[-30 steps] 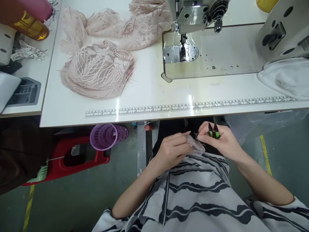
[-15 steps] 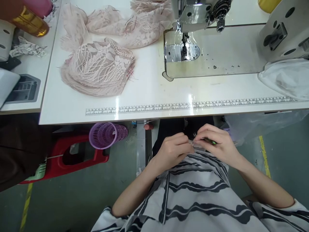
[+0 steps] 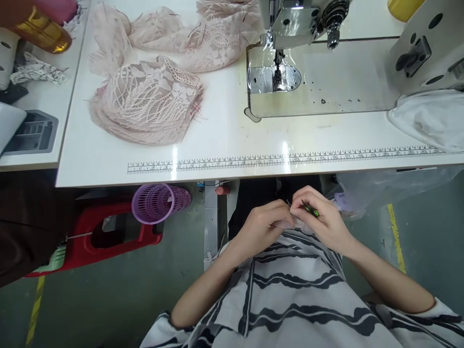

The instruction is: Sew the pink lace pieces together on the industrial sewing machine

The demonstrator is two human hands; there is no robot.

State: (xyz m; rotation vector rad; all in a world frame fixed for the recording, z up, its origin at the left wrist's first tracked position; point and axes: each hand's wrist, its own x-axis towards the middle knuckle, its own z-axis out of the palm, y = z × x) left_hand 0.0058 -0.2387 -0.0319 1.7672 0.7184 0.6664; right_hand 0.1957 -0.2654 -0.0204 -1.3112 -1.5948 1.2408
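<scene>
Close to my lap, below the table edge, my left hand [image 3: 266, 222] pinches a small piece of pale, sheer fabric [image 3: 283, 224]. My right hand [image 3: 322, 215] meets it at the fingertips, its thumb and fingers pressed together at the same piece. Tucked in the right hand is a small pointed green-and-black tool [image 3: 311, 210], perhaps thread snips; most of it is hidden by the fingers. Up on the table, away from both hands, lies a pile of pale pink lace pieces [image 3: 148, 104] with loose red threads at its edge.
A sewing machine [image 3: 277, 77] stands on the white table, with a printed ruler [image 3: 232, 162] along the front edge. White cloth [image 3: 431, 118] lies at right. Below at left are a purple basket [image 3: 154, 205] and a red plastic stool [image 3: 87, 241]. Clear plastic [image 3: 395, 186] hangs at right.
The left hand has turned slightly and its fingers are straighter. The right hand has shifted a little left, and more of the green-and-black tool shows. The view has moved slightly.
</scene>
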